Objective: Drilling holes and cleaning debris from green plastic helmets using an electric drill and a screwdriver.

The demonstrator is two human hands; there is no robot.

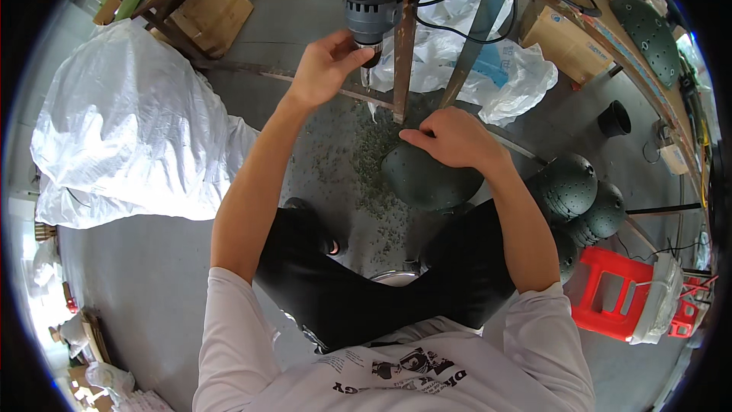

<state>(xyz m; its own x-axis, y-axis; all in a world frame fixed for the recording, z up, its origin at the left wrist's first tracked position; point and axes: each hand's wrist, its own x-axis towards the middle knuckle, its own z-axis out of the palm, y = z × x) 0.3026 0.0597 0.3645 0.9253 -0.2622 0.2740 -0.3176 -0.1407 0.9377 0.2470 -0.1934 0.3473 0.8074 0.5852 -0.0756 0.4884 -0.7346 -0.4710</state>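
A grey-and-black power drill (372,0) is fixed nose down at the top centre, against the bench frame. My left hand (324,72) pinches its chuck (370,55) between thumb and fingers, and a thin bit (366,78) points down below it. To the right and lower, my right hand (457,140) is closed on the edge of a dark green domed shell (431,179). That shell sits rounded side toward me, just above my knees, apart from the bit. My right fingertips are hidden behind the hand.
Green shavings (374,198) litter the floor under the drill. More perforated green shells (568,183) are piled at my right, near a red plastic stool (610,297). A large white sack (137,122) stands at left. Black cable (473,34) hangs by the metal bench legs (406,46).
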